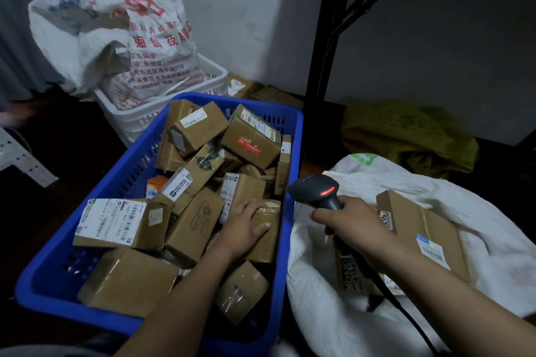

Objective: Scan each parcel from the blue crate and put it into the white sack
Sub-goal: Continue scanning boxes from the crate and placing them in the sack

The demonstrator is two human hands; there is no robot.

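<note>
Parcel [268, 243] lies between left hand [242, 226] fingers [256, 206] and thumb.

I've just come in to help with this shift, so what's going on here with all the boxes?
A person is sorting parcels. Their left hand grips a taped brown parcel in the blue crate, which is piled with boxes. Their right hand holds a scanner, its red light lit, over the white sack, where a few parcels already lie.
</note>
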